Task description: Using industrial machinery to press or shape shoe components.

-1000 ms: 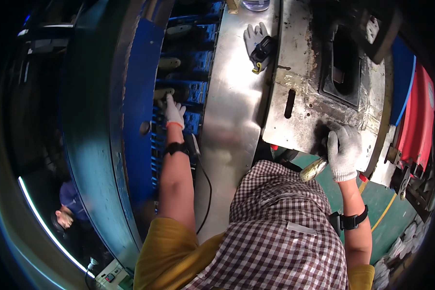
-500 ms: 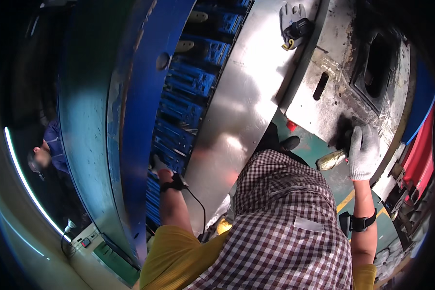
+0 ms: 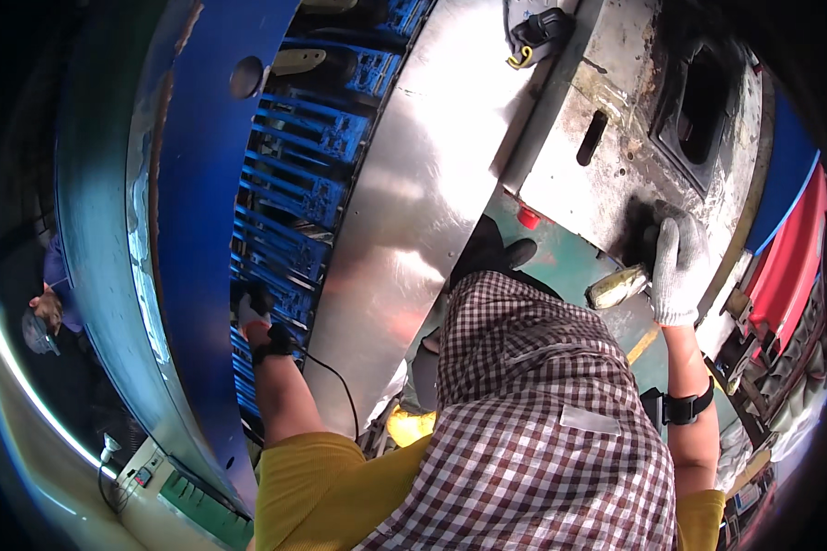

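Note:
My left hand reaches in between the blue finger-like blocks of a large press-like machine. Its fingers are hidden in the dark gap, so what they touch cannot be told. A black band circles that wrist. My right hand, in a white knit glove, rests at the near edge of a worn, stained metal panel. Its fingers point away from me, with the thumb apart. Beside its palm, a stubby, yellowish wrapped piece juts out to the left; whether the hand touches it is unclear.
A bright metal ledge runs along the blue machine beam. Dark work gloves lie at its far end. A red button sits under the panel. Another person stands beyond the machine, far left. Red sheeting hangs at right.
The view has swung to the right, so the machine and panel sit further left and higher up. Both hands stay about where they were; the left remains among the blue blocks.

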`<action>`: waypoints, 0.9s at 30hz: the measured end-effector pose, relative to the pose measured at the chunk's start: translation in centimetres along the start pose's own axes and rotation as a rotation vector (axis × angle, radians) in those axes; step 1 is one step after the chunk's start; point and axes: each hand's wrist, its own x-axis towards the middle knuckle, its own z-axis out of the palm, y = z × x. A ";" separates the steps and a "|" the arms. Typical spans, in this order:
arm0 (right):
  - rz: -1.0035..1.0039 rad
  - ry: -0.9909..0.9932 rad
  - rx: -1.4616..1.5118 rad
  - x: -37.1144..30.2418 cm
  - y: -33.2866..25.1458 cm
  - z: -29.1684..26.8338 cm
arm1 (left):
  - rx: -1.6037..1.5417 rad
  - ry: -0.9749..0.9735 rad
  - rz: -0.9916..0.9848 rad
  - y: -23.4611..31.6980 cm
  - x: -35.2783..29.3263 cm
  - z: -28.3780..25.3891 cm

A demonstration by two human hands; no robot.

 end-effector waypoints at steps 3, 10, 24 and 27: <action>0.004 -0.026 0.000 0.0 0.0 -0.3 | 0.109 0.067 0.077 -0.6 -5.2 0.9; 0.048 -0.031 -0.023 0.0 0.2 -0.2 | 0.457 0.073 0.239 0.7 -11.4 5.5; 0.031 0.013 0.001 0.3 -0.5 -1.3 | 0.005 -0.397 -0.102 -1.8 -21.3 13.9; -0.144 0.034 0.114 1.3 -1.1 -1.7 | 0.034 -0.636 -0.127 -1.7 -31.2 19.5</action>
